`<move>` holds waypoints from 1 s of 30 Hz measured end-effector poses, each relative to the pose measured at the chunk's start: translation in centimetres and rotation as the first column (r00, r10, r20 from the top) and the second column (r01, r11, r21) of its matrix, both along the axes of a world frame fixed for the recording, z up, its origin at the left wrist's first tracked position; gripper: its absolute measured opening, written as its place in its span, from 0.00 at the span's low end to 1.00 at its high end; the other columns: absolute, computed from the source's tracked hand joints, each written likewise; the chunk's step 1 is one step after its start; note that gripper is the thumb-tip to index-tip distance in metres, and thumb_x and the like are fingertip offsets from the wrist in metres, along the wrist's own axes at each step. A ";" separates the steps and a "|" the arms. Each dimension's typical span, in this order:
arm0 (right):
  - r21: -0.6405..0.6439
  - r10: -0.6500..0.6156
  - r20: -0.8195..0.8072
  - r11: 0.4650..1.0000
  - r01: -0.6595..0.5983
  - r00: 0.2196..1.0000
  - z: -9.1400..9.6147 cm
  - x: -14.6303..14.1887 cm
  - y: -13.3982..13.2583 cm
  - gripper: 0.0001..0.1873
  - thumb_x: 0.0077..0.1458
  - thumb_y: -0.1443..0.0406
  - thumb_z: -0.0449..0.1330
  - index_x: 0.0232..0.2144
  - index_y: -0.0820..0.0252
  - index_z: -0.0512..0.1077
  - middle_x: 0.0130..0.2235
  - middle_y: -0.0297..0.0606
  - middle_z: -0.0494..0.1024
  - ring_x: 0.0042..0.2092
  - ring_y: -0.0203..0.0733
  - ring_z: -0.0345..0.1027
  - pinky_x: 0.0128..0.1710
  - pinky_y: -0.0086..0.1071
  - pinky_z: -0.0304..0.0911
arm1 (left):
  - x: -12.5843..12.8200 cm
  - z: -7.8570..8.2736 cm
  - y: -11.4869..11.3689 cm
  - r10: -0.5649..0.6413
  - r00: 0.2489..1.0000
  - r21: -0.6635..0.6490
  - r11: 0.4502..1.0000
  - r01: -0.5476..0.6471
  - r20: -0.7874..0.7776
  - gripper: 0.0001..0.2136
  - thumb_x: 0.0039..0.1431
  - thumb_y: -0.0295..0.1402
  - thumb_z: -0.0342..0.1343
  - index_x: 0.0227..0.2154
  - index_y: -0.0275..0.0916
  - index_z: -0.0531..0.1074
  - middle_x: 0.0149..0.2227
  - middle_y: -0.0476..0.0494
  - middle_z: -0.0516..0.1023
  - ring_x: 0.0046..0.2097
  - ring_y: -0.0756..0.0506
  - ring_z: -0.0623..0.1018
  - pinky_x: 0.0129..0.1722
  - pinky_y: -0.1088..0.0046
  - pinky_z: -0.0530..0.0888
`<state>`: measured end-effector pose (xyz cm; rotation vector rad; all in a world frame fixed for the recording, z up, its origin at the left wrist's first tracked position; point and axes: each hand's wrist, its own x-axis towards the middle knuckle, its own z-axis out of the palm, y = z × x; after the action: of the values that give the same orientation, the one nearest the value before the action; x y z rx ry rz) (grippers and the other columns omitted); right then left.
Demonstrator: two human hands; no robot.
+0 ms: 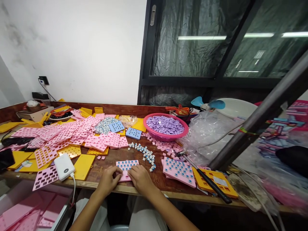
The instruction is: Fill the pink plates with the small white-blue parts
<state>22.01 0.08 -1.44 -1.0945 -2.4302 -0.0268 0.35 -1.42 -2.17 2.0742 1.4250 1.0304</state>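
A pink keyboard plate (127,165) lies at the table's front edge, with rows of blue-and-white key switches set in its upper part. My left hand (110,178) is curled closed at the plate's left edge, thumb and forefinger against it. From the right side, my right hand (141,177) reaches over the plate, fingers bent and close together at its lower part. Its fingertips are partly hidden, so anything pinched there cannot be made out. Just behind the hands, loose blue-and-white switches (145,152) lie in a curved line.
Switch-filled pink plates (179,171) and a black-handled hammer (211,184) lie right. Behind are a pink basket (166,136) of purple keycaps and blue plates (133,133). Left are piled pink plates (72,130), yellow plates (84,166) and a white power bank (64,166) with a cable.
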 end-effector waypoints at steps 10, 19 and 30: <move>-0.080 -0.021 -0.248 0.997 0.002 0.968 0.3 1.1 -1.0 0.11 0.68 0.64 0.53 0.44 0.56 0.76 0.41 0.40 0.78 0.44 0.44 0.69 0.46 0.36 0.62 | 4.0 5.1 11.5 0.061 0.929 -0.017 0.997 -0.072 -0.364 0.12 0.66 0.38 0.52 0.43 0.39 0.78 0.42 0.40 0.83 0.42 0.44 0.79 0.40 0.72 0.70; -0.269 -0.596 -0.048 0.781 0.564 0.802 0.8 4.1 4.8 0.17 0.67 0.70 0.46 0.46 0.59 0.75 0.46 0.45 0.79 0.45 0.46 0.75 0.42 0.34 0.63 | 6.5 4.1 17.4 -0.056 0.878 -0.099 0.995 0.010 -0.475 0.03 0.55 0.31 0.62 0.30 0.37 0.78 0.34 0.38 0.82 0.38 0.41 0.79 0.40 0.68 0.71; -0.247 -0.559 0.054 0.795 0.553 0.827 0.7 3.7 5.1 0.12 0.66 0.67 0.52 0.38 0.57 0.77 0.43 0.42 0.81 0.45 0.45 0.74 0.41 0.32 0.60 | 0.2 5.1 4.3 -0.150 0.985 0.039 0.987 0.154 -0.080 0.16 0.72 0.38 0.43 0.43 0.41 0.76 0.41 0.42 0.74 0.45 0.44 0.75 0.46 0.68 0.71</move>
<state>25.68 5.21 -0.72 -1.8886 -2.0375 0.1090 0.58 2.86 2.94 2.2382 1.2663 0.9385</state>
